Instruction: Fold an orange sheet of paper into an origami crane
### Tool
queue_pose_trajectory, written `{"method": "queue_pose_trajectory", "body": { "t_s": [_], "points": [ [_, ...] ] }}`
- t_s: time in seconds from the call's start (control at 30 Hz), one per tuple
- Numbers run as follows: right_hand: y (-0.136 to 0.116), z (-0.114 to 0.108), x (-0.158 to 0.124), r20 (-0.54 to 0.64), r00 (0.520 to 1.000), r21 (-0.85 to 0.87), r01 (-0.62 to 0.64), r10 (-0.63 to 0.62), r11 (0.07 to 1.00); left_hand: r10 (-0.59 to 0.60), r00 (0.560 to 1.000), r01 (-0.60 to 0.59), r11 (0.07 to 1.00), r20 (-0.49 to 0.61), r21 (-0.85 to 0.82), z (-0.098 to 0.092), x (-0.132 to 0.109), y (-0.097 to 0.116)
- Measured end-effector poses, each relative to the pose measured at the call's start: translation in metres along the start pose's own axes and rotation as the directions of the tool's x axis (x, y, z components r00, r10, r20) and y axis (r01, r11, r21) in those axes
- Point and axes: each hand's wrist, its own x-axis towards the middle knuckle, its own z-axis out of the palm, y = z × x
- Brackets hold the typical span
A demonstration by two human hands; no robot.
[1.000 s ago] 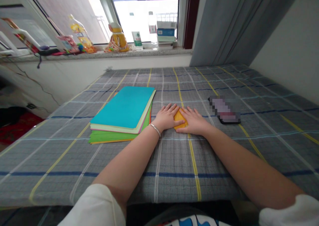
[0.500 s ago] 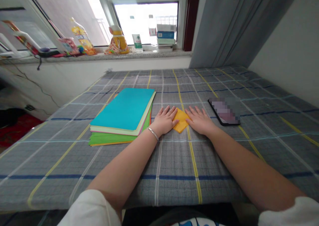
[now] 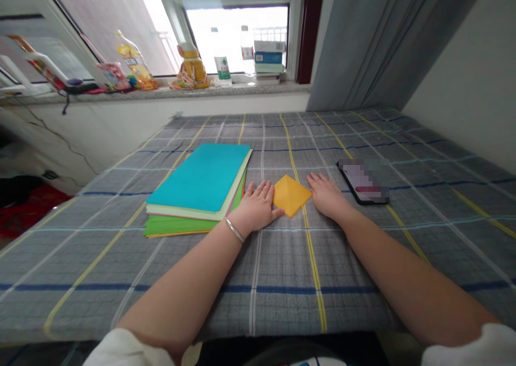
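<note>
A folded piece of orange paper [image 3: 292,196], diamond-shaped with creases, lies flat on the plaid cloth [image 3: 278,269]. My left hand [image 3: 256,207], a silver bangle at its wrist, rests palm down at the paper's left corner with fingers stretched out. At the opposite corner my right hand [image 3: 327,195] lies flat, its fingertips close to the paper's edge. Both hands are open and hold nothing. Close to my left hand is a stack of coloured paper [image 3: 201,178], with a blue sheet on top and green and orange ones lower down.
To the right of my right hand lies a phone [image 3: 365,186], its screen blurred. Bottles, a tube [image 3: 222,70] and stacked boxes [image 3: 269,58] stand on the windowsill [image 3: 153,98] behind the cloth. A grey curtain [image 3: 363,43] hangs at the right.
My hands have drawn apart, the left moving left and slightly nearer, the right a little to the right. More of the orange paper is uncovered.
</note>
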Motion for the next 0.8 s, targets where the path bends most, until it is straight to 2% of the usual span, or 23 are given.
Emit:
{"method": "queue_pose_trajectory", "body": {
  "t_s": [0.07,0.13,0.23,0.3,0.4,0.5,0.57,0.8],
  "points": [
    [0.002,-0.002,-0.001,-0.041,0.999,0.048,-0.001,0.003,0.999,-0.023,0.999,0.024,0.999,-0.031,0.030,0.000,-0.007,0.002],
    [0.003,-0.006,-0.003,-0.104,0.994,0.116,0.053,-0.041,0.992,-0.030,0.995,0.034,0.999,-0.094,0.036,-0.001,-0.012,0.004],
    [-0.002,-0.013,-0.004,-0.166,0.957,0.187,0.266,-0.236,0.946,-0.044,0.978,0.046,0.999,-0.202,0.005,-0.003,-0.011,0.006],
    [-0.008,-0.016,-0.005,-0.151,0.935,0.205,0.348,-0.322,0.915,-0.060,0.967,0.054,0.998,-0.246,-0.030,-0.003,-0.005,0.006],
    [-0.017,-0.015,-0.004,-0.047,0.934,0.173,0.356,-0.353,0.918,-0.030,0.966,0.011,0.997,-0.257,-0.075,0.002,0.004,0.004],
    [-0.022,-0.013,-0.003,0.027,0.936,0.092,0.347,-0.351,0.933,0.022,0.984,-0.044,0.991,-0.175,-0.122,0.009,0.011,0.000],
    [-0.024,-0.013,-0.001,0.039,0.940,0.039,0.338,-0.339,0.940,0.038,0.990,-0.058,0.987,-0.138,-0.147,0.011,0.014,-0.001],
    [-0.035,-0.018,0.015,0.060,0.966,-0.059,0.254,-0.251,0.965,0.056,0.990,-0.076,0.985,-0.129,-0.156,0.014,0.016,0.000]
  ]
}}
